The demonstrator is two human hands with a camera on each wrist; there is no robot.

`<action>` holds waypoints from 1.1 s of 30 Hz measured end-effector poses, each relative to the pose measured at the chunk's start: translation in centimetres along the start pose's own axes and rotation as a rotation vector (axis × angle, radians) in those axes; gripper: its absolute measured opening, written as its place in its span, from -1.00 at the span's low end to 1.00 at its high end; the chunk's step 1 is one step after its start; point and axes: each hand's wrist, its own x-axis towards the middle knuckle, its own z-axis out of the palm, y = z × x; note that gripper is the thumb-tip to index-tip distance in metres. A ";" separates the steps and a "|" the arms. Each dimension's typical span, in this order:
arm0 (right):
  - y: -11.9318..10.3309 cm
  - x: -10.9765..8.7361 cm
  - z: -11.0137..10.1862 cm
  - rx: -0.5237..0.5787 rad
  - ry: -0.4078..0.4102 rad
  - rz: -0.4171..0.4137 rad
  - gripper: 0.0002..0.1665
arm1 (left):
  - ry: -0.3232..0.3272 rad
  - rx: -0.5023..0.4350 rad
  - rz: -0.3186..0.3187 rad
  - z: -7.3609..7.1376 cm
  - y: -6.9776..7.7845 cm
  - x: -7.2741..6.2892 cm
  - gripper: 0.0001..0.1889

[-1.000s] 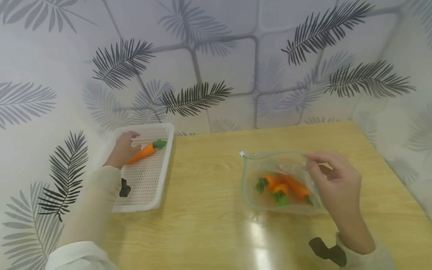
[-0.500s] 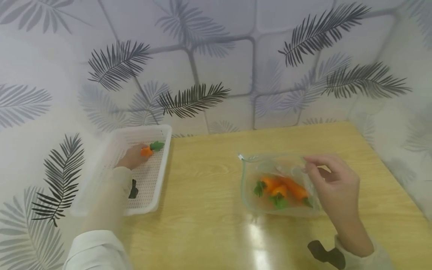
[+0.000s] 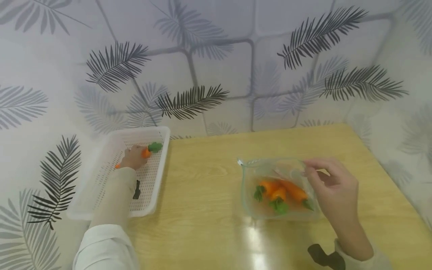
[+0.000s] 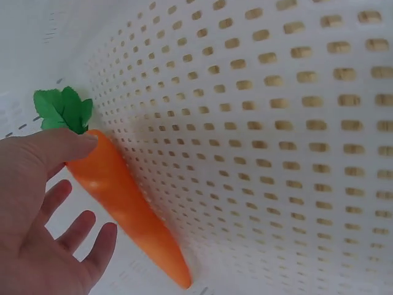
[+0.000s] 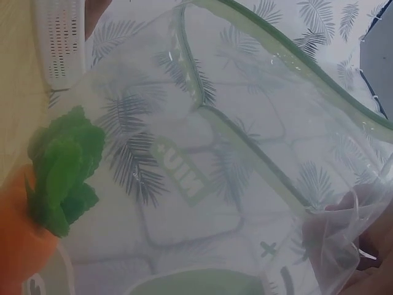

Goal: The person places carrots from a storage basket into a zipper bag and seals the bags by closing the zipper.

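Observation:
My left hand [image 3: 134,157] reaches into a white perforated plastic basket [image 3: 160,180] at the left of the table. It grips an orange carrot [image 4: 126,196] with green leaves. In the left wrist view the thumb lies over the carrot's leafy end, and the other fingers curve beside it. On the right, my right hand [image 3: 337,193] pinches the upper edge of a clear zip bag [image 3: 243,191] with green-edged seams, thumb against forefinger. The bag's mouth gapes. Several carrots [image 3: 293,190] with green tops lie inside it.
A light wood-grain table [image 3: 199,195] carries both basket and bag, with a stretch of bare wood between them. Behind stands a wall [image 3: 222,67] with a dark leaf pattern. A white zip slider [image 3: 240,162] sits at the bag's left corner.
My left hand has gone lower in the basket, from above the carrot to gripping it near its leafy end. My right hand stays at the bag's edge.

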 end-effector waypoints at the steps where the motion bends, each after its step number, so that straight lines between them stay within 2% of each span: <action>1: 0.2 -0.1 -0.1 -0.005 -0.002 -0.002 -0.79 | -0.004 0.008 -0.019 0.1 0.2 -0.1 -0.55; 4: 0.5 -0.2 -0.3 -0.003 -0.001 -0.009 -0.78 | 0.025 0.038 -0.041 0.1 0.8 -0.3 -0.52; 8: 0.7 -0.3 -0.2 0.012 0.003 -0.016 -0.78 | 0.077 0.057 -0.072 0.1 1.2 -0.9 -0.61; 11: 0.6 -0.4 0.0 0.030 -0.001 0.004 -0.78 | 0.044 0.062 -0.092 0.4 1.1 -0.9 -0.63; 15: 0.6 -0.6 0.2 0.016 -0.014 0.022 -0.78 | 0.005 0.079 -0.080 1.2 0.5 -0.5 -0.60; 21: 0.7 -0.5 0.2 -0.008 -0.021 -0.001 -0.79 | -0.021 0.068 -0.055 0.7 1.1 -0.8 -0.52; 23: 0.7 -0.5 0.2 -0.007 -0.021 -0.002 -0.79 | -0.022 0.054 -0.043 0.9 0.7 -0.5 -0.55; 26: 0.6 -0.4 0.3 -0.011 -0.019 0.005 -0.79 | 0.016 0.029 -0.022 1.3 -0.4 0.3 -0.58; 28: 0.5 -0.3 0.3 -0.014 -0.019 0.004 -0.79 | 0.058 0.015 -0.004 1.3 -0.6 0.5 -0.58; 33: -0.1 0.0 0.4 -0.021 -0.024 -0.020 -0.79 | 0.163 -0.005 0.058 -0.7 1.4 -0.1 -0.48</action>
